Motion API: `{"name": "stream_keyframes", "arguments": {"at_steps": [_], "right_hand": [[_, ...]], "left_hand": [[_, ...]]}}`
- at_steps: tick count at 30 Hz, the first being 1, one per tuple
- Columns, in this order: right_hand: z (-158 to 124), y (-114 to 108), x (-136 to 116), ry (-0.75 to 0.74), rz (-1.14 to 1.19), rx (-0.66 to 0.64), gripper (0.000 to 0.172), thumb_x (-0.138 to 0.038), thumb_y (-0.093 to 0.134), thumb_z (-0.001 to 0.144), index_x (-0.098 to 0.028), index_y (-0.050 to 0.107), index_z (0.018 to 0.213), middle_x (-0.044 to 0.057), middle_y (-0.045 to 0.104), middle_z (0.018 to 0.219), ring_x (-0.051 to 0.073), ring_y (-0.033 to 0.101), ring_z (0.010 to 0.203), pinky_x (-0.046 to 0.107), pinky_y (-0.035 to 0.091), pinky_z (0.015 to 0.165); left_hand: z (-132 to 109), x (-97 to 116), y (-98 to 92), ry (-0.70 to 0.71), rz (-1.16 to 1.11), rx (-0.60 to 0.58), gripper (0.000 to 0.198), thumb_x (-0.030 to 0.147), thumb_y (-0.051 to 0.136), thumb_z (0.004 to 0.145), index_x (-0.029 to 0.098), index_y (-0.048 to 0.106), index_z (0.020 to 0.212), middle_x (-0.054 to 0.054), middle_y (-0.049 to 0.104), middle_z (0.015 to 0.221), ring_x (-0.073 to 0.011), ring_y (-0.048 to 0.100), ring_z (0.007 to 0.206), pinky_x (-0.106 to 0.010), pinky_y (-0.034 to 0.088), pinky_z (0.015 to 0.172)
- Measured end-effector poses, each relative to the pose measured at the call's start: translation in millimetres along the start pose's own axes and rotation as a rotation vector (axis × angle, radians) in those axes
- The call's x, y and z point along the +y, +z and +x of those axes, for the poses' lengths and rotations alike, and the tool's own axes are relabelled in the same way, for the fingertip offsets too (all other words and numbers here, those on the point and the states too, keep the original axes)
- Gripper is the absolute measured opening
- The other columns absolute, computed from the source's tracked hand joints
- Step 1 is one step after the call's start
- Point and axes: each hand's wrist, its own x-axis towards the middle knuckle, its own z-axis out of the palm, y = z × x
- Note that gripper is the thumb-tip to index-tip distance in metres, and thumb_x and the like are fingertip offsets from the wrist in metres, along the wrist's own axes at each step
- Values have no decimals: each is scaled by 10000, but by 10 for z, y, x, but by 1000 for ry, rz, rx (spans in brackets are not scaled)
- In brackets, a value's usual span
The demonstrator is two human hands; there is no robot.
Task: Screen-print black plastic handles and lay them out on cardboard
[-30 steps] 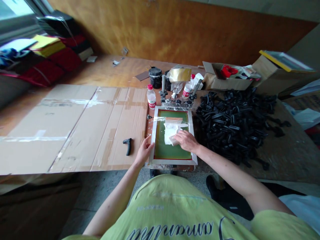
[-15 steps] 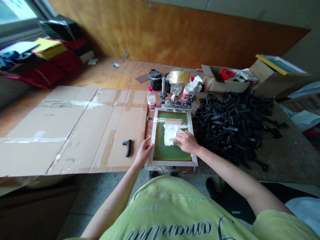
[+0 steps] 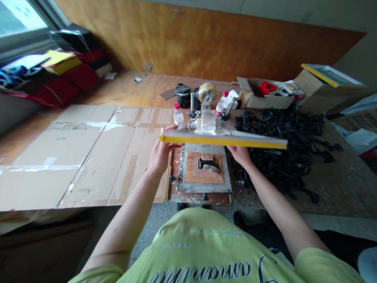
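Observation:
A silk-screen frame (image 3: pixel 224 140) is tilted up on its hinge clamps, its yellow front edge facing me. My left hand (image 3: pixel 160 155) grips the left corner of that edge. Below the frame's right half is my right hand (image 3: pixel 240 154); its fingertips are hidden behind the edge, so I cannot tell what they touch. A white-wrapped squeegee (image 3: pixel 208 121) rests on the raised screen, untouched by either hand. Under the frame, a black curved plastic handle (image 3: pixel 208 163) lies on a brown board (image 3: pixel 193 175) fixed to a grey base plate (image 3: pixel 188 188).
Flattened cardboard (image 3: pixel 97 157) covers the table to the left. A heap of black plastic parts (image 3: pixel 279 157) lies to the right. Behind the frame stand a bottle (image 3: pixel 178 116), a black tub (image 3: pixel 183 96), a tape roll (image 3: pixel 207 92) and an open carton (image 3: pixel 266 101).
The screen frame has swung up from lying flat, uncovering the handle on the base. My right hand has let go of the squeegee and moved right, under the frame. My left hand rose with the frame.

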Motion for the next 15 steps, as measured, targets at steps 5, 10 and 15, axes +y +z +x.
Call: {"name": "stream_keyframes", "arguments": {"at_steps": [5,10,15], "right_hand": [[-493,576,-306,-115,-178,-258,229,-398,722,830,-177,663,838,100,691,925,222,618,914,304,479,782],[-620,614,-642,88,-124,-254,186,-329,500,976,-184,597,910,108,665,865,236,594,854,326,436,747],[-906,630,-1169,-299,74,-212,176,-316,472,986,-224,621,968,81,655,938,239,557,955,350,445,835]], "left_hand": [[328,156,176,51,-101,23,499,631,401,927,230,602,1146,-56,703,910,-157,680,863,-282,552,734],[-437,-379,263,-391,-45,-123,573,676,587,804,171,635,1068,-126,726,931,-224,696,845,-302,550,650],[-1139,-925,266,-790,-165,-153,603,716,575,776,171,626,1028,-127,726,927,-245,695,852,-342,563,667]]}}
